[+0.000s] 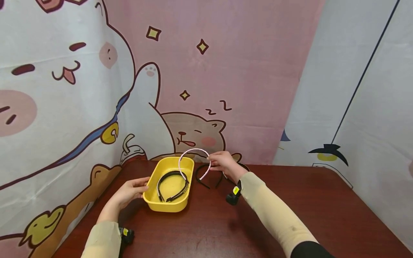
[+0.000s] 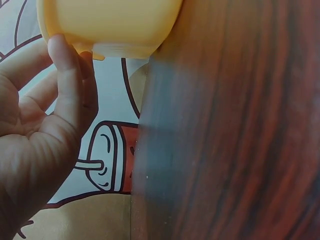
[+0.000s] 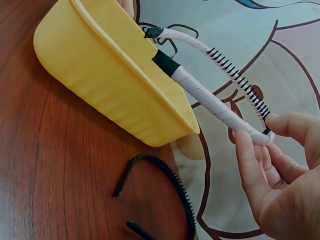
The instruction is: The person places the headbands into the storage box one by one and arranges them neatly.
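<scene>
My right hand (image 1: 224, 164) pinches a pale pink headband (image 1: 193, 149) at its curved top, between thumb and fingers. Dark-tipped ends of this headband point toward the yellow tray (image 3: 110, 75), and a row of black teeth (image 3: 240, 80) lines its inner side. At the tray's left side, my left hand (image 1: 129, 193) holds the rim (image 1: 146, 191), thumb against the wall in the left wrist view. Inside the tray lie black headbands (image 1: 172, 174), overlapping one another. On the table beneath the right hand is a black toothed headband (image 3: 172, 177).
More headband (image 1: 244, 166) shows partly behind my right hand. The dark red wooden table (image 1: 206, 229) meets a cartoon-printed cloth (image 1: 251, 89) at its back and left edges. The tray stands near the table's back left.
</scene>
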`<action>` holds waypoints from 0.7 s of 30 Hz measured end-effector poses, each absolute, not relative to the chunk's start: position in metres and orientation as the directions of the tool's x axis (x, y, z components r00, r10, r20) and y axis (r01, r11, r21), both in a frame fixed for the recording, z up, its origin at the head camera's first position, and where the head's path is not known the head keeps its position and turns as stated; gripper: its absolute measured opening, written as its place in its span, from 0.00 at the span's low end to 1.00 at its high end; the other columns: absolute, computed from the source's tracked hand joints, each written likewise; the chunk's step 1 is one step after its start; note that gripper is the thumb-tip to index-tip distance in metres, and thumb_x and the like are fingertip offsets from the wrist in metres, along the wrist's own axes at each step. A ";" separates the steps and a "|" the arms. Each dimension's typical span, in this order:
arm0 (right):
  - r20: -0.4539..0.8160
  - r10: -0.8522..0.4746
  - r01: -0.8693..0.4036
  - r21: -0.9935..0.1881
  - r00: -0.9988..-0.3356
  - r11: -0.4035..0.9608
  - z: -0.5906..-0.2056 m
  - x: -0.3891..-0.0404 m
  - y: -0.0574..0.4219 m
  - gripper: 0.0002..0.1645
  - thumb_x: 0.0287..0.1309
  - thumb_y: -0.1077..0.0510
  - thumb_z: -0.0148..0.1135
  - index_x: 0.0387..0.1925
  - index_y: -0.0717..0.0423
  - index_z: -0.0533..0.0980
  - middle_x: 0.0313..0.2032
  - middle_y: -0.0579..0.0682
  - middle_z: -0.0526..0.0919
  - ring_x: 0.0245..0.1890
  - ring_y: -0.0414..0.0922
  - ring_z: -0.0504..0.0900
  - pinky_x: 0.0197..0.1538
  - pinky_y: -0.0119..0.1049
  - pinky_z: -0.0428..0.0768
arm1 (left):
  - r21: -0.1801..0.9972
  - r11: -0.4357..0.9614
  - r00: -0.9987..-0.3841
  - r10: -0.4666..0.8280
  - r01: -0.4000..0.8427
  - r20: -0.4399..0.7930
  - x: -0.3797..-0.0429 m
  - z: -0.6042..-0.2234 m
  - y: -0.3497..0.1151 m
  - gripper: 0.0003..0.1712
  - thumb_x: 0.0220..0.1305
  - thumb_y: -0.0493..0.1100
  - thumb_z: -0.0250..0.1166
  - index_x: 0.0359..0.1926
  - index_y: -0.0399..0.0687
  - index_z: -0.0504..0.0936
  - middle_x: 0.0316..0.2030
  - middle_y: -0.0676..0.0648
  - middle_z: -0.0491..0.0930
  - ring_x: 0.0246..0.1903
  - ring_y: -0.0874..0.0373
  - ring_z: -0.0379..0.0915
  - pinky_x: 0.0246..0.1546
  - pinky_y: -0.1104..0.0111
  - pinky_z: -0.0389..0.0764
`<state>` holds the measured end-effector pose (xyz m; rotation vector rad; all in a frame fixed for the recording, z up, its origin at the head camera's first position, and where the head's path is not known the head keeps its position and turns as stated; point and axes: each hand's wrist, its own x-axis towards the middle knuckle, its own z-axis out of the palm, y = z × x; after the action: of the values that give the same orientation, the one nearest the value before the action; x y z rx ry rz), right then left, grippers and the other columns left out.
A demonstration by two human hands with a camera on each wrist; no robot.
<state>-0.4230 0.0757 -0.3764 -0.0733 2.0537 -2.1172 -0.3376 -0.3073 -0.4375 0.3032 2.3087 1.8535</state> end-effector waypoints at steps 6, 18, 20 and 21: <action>-0.107 -0.188 0.113 -0.993 -0.976 -0.024 -0.376 -0.424 0.067 0.18 0.58 0.68 0.62 0.50 0.74 0.76 0.31 0.54 0.79 0.25 0.42 0.77 0.34 0.38 0.84 | 0.977 0.211 -0.969 0.246 0.040 -0.013 -0.337 -0.437 -0.307 0.34 0.68 0.36 0.61 0.70 0.28 0.59 0.52 0.33 0.72 0.37 0.56 0.76 0.37 0.68 0.80; -0.101 -0.197 0.109 -0.994 -0.975 -0.027 -0.374 -0.423 0.047 0.16 0.57 0.68 0.62 0.46 0.73 0.76 0.32 0.56 0.79 0.25 0.43 0.77 0.30 0.37 0.83 | 0.978 0.205 -0.971 0.241 0.047 -0.004 -0.339 -0.437 -0.308 0.34 0.67 0.36 0.61 0.70 0.29 0.59 0.52 0.32 0.71 0.37 0.57 0.76 0.37 0.69 0.80; -0.113 -0.195 0.120 -0.993 -0.974 -0.023 -0.376 -0.422 0.045 0.16 0.57 0.68 0.62 0.46 0.73 0.76 0.34 0.58 0.80 0.25 0.44 0.77 0.30 0.37 0.83 | 0.978 0.206 -0.971 0.240 0.042 -0.009 -0.338 -0.438 -0.308 0.34 0.67 0.36 0.61 0.69 0.29 0.59 0.54 0.32 0.72 0.37 0.56 0.76 0.37 0.69 0.80; -0.119 -0.192 0.125 -0.992 -0.974 -0.021 -0.377 -0.422 0.044 0.15 0.57 0.68 0.63 0.46 0.73 0.77 0.35 0.58 0.80 0.25 0.44 0.78 0.31 0.37 0.83 | 0.977 0.207 -0.971 0.241 0.041 -0.011 -0.338 -0.439 -0.308 0.34 0.67 0.36 0.61 0.69 0.28 0.59 0.55 0.31 0.71 0.37 0.55 0.76 0.37 0.68 0.80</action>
<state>-0.4219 0.0441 -0.3770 -0.0711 2.0290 -2.0971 -0.3376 -0.3079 -0.4391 0.2720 2.3109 1.8632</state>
